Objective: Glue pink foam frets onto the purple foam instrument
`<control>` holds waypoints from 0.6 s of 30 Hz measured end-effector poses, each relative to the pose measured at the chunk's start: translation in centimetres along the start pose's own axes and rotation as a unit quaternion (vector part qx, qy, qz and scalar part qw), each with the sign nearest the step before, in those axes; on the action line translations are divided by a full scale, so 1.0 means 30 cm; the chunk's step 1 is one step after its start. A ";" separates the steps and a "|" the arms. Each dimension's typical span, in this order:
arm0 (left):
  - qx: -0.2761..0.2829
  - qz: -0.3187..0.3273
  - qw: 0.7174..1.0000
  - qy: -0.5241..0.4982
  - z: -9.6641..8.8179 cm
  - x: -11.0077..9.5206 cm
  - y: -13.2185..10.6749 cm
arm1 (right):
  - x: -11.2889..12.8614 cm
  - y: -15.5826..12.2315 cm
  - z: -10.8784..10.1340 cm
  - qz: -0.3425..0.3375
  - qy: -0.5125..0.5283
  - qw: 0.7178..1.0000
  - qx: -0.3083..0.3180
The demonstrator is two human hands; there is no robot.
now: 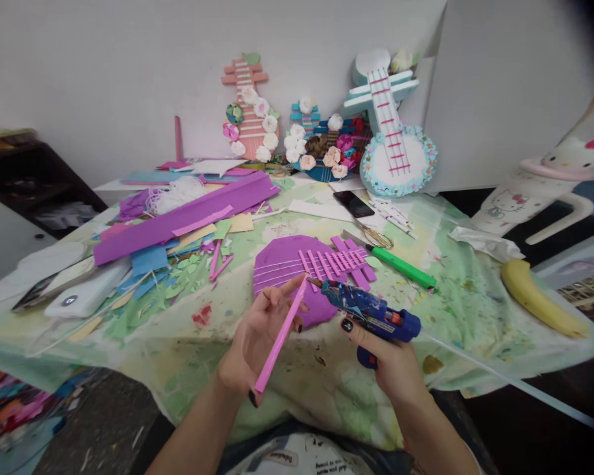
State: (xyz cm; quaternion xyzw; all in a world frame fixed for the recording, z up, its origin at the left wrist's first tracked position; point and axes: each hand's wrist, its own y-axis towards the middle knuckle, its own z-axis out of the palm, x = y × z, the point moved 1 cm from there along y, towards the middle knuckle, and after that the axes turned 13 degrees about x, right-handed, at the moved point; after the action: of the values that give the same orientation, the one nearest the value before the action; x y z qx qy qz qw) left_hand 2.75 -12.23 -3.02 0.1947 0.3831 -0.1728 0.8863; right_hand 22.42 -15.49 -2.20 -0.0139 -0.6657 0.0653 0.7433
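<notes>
My left hand (pixel 257 340) is closed on a thin pink foam strip (pixel 283 333), which slants up to the right. My right hand (pixel 389 359) grips a blue glue gun (pixel 371 311); its nozzle almost touches the upper end of the strip. Just beyond both hands a purple foam guitar shape (pixel 297 267) with pink cross strips lies flat on the table. A long clear glue stick (pixel 499 379) trails from the back of the gun towards the lower right.
A green-handled cutter (pixel 400 266) and scissors (pixel 376 236) lie right of the purple guitar. Purple foam sheets (pixel 178 214), scraps, a white power bank (pixel 79 297) and a phone (pixel 354 203) litter the stained cloth (pixel 188 336). Finished craft guitars (pixel 393 138) lean on the wall. A banana (pixel 537 300) lies at right.
</notes>
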 end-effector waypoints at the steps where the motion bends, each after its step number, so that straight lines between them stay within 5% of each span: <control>1: 0.001 0.000 1.000 -0.002 0.000 0.001 0.000 | 0.001 0.000 0.000 -0.001 -0.001 1.000 0.000; 8: 0.014 0.007 1.000 -0.014 0.004 0.000 -0.001 | -0.003 -0.002 -0.005 0.005 0.012 1.000 -0.011; 12: 0.017 0.004 1.000 -0.015 0.010 -0.006 0.003 | 0.007 -0.008 0.002 -0.001 0.033 0.999 0.033; 18: 0.011 0.002 1.000 -0.007 0.014 0.001 0.001 | -0.025 0.011 -0.017 0.003 0.048 0.999 -0.006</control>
State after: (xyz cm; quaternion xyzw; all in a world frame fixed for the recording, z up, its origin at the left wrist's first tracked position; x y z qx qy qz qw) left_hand 3.05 -12.40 -2.77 0.2035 0.3748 -0.1767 0.8871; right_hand 22.81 -15.23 -3.05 -0.0236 -0.6297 0.0631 0.7739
